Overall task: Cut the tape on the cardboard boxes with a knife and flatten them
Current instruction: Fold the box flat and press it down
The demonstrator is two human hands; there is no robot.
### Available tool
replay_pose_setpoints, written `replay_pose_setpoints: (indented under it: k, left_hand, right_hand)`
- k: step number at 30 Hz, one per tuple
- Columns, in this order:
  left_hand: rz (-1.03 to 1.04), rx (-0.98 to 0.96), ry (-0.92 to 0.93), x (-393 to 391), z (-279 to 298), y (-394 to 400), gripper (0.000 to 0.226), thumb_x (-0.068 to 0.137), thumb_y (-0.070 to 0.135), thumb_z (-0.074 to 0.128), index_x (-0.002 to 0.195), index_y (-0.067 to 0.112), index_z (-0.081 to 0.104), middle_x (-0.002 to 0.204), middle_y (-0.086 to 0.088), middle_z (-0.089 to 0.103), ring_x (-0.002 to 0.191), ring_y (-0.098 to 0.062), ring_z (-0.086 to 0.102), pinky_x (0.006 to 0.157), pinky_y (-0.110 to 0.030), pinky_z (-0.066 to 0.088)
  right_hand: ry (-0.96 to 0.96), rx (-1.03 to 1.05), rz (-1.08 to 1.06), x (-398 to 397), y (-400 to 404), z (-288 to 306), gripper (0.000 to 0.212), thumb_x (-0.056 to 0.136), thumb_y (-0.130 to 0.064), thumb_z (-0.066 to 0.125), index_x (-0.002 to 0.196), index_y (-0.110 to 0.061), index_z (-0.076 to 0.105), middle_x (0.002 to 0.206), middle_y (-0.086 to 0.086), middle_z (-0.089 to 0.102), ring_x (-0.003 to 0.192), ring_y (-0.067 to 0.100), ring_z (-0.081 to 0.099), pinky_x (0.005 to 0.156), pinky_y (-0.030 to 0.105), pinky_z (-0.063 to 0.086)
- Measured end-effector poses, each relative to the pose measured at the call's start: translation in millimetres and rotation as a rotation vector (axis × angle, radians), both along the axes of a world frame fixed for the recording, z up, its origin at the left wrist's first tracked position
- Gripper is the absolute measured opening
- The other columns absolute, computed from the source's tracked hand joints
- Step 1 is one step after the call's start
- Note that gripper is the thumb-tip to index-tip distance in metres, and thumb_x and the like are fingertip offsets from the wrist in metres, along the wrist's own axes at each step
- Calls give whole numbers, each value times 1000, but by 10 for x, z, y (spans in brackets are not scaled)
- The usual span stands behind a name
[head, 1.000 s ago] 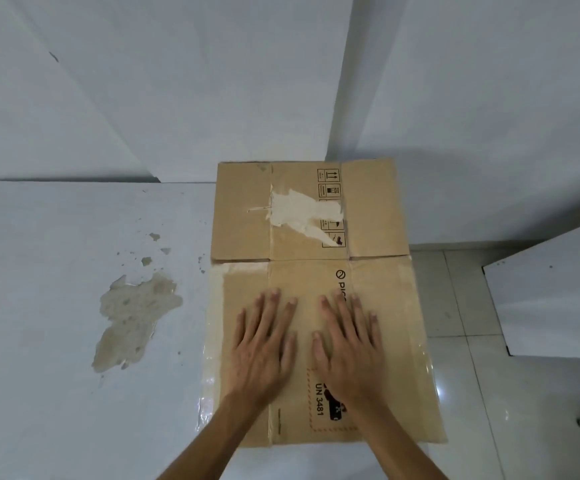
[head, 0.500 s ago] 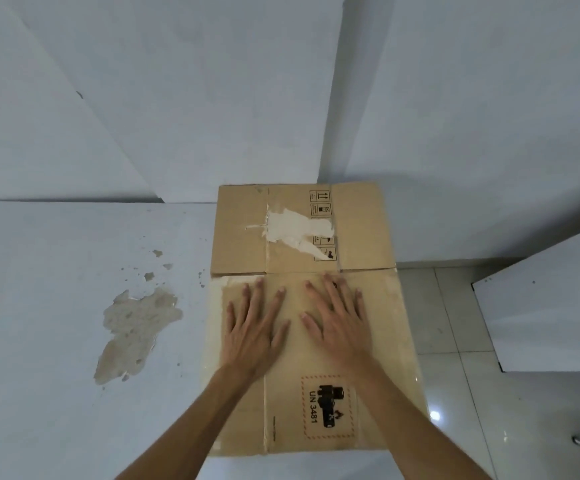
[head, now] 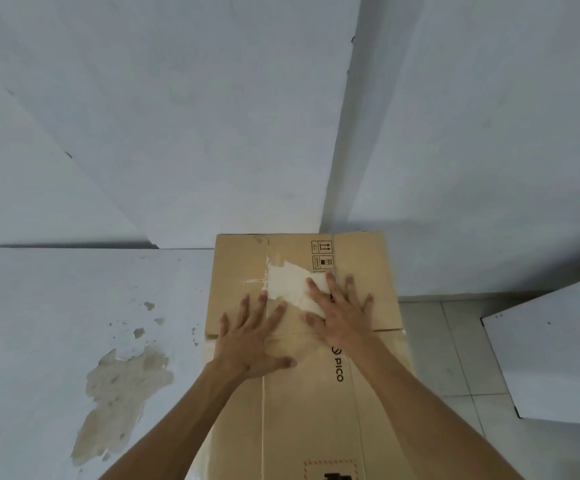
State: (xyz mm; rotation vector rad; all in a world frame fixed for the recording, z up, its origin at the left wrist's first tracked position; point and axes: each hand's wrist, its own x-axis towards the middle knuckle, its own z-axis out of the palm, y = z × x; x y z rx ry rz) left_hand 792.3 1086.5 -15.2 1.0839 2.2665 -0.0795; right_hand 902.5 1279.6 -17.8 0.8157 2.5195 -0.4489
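Both hands, left hand (head: pixel 250 344) and right hand (head: pixel 342 311), pressed flat with fingers spread on the flattened cardboard box (head: pixel 368 410) beneath them, whose creased far flap could spring up once that pressure eased.

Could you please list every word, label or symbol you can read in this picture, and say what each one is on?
"PICO": black print, with a round logo above it, on the flattened box.
Two handling pictograms on the box's far flap: upward arrows in the top one; the lower one too small to read.
Red dashed label at the box's near edge: cut off by the frame, unreadable.
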Motion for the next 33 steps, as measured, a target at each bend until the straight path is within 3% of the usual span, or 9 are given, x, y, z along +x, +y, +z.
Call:
replay_pose_setpoints:
  k: [8,12,21,25,27,29,33]
  left_hand:
    - [17,40,-6,-7,14,-20,116,72,92,53,151,58,-24,158,17,-43,149,-22,-38,125,-61,-7]
    - [16,54,23,-34,-16,-24,116,69,94,52,151,60,-23,159,17,-43,149,-22,-38,125,-60,-6]
    - [11,56,23,-58,-33,-18,117,68,95,53,151,60,-21,160,17,-40,151,-21,-34,124,-61,-1]
    - [14,60,9,-73,-23,-3,118,69,92,56,153,57,-19,162,15,-37,153,-22,-31,124,-62,-1]
    - [22,77,1,-39,7,-5,118,71,89,58,156,55,-15,164,13,-34,153,-22,-29,123,-62,-2]
    - [32,125,24,32,67,-46,112,76,84,59,160,50,-7,167,9,-28,155,-21,-24,124,-59,-1]
    - [39,253,61,244,174,-391,91,86,74,56,162,44,15,173,3,3,159,-20,1,128,-47,8]
  right_hand:
    - [-24,12,-33,-527,319,174,82,92,-80,42,155,-61,-6,170,-15,-21,156,37,-20,110,84,14]
    - [-91,-9,-33,-849,482,191,95,85,-84,50,153,-63,-12,169,-16,-19,156,39,-14,104,84,24]
    - [-77,-75,0,-776,494,242,104,83,-77,63,156,-58,-7,170,-14,-21,156,39,-19,105,86,22]
    - [-45,68,50,-339,105,150,88,92,-80,39,159,-50,-9,170,-5,-23,156,35,-18,113,78,13]
    - [2,102,38,-82,-192,89,76,100,-72,28,161,-46,-9,171,-2,-21,157,34,-17,117,75,9]
    - [80,80,-21,102,-428,98,68,105,-62,31,162,-42,-1,172,-1,-14,158,31,-12,120,70,10]
    - [193,94,-100,330,-833,271,63,106,-46,39,162,-30,15,172,4,9,158,27,5,124,59,13]
